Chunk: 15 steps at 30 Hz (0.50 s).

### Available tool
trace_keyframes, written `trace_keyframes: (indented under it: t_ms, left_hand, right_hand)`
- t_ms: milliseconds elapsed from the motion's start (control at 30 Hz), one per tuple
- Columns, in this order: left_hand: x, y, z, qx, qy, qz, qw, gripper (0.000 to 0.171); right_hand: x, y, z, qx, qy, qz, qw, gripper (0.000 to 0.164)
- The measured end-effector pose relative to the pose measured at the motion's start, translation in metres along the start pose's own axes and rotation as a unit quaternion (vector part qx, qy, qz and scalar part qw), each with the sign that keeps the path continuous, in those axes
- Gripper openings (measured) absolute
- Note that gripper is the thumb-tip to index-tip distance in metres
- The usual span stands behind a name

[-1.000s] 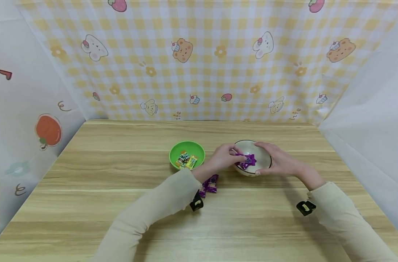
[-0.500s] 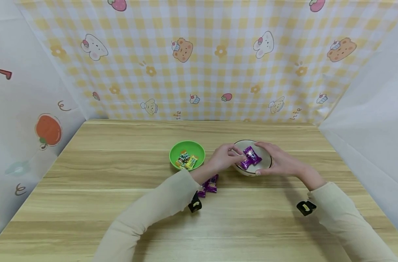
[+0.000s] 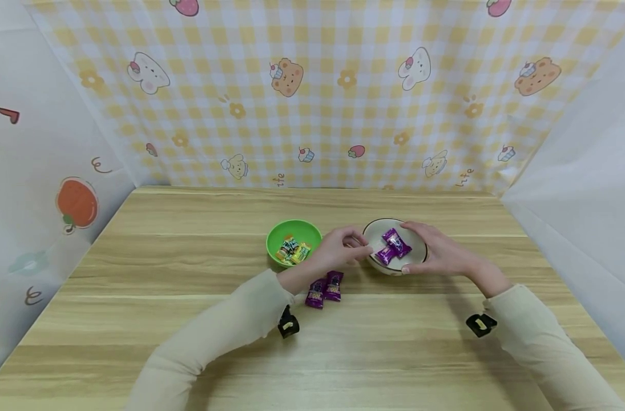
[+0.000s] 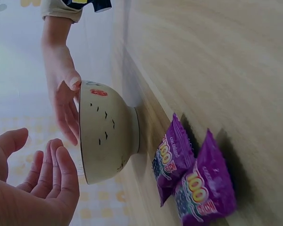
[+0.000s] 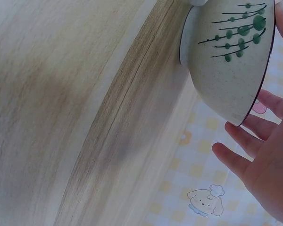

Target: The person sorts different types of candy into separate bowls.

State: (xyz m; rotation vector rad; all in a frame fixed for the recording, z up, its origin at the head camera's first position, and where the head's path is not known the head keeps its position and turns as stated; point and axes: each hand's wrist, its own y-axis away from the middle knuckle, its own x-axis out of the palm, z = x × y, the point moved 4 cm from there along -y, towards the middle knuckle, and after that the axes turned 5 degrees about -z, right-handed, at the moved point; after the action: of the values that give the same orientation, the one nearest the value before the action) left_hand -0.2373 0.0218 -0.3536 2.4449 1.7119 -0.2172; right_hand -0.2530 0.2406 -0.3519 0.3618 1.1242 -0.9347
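Observation:
A cream bowl (image 3: pixel 376 231) with a dark rim stands right of centre, holding two purple-wrapped candies (image 3: pixel 396 243). My right hand (image 3: pixel 439 250) holds the bowl's right side, thumb near the front rim and fingers at the back. At the bowl's left edge, my left hand (image 3: pixel 338 250) has loosely bent fingers and nothing between them. In the left wrist view that hand (image 4: pixel 40 181) appears apart from the bowl (image 4: pixel 106 136). Two more purple candies (image 3: pixel 315 293) lie on the wood below the left wrist.
Left of the cream bowl is a green bowl (image 3: pixel 307 233) with several yellow and orange wrapped candies (image 3: pixel 289 246), its front partly behind the left hand. A checked cloth (image 3: pixel 322 114) hangs behind the wooden table (image 3: pixel 189 240).
My left hand let go of a purple candy in the cream bowl, then drew back to the left. The table candies came into fuller view. My right hand stayed on the bowl.

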Motion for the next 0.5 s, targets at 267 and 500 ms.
trace_keyframes:
  t_ms: [267,500]
  left_hand:
    - [-0.02,0.022,0.011,-0.027,0.005,0.023,0.9993,0.022]
    - [-0.038,0.045,0.029,-0.05,0.011,0.037,0.998,0.024]
  right_hand:
    - [-0.001,0.0,0.002,0.0,0.001,0.003,1.0,0.094]
    - [-0.002,0.001,0.002,0.007,-0.002,0.009,1.0,0.094]
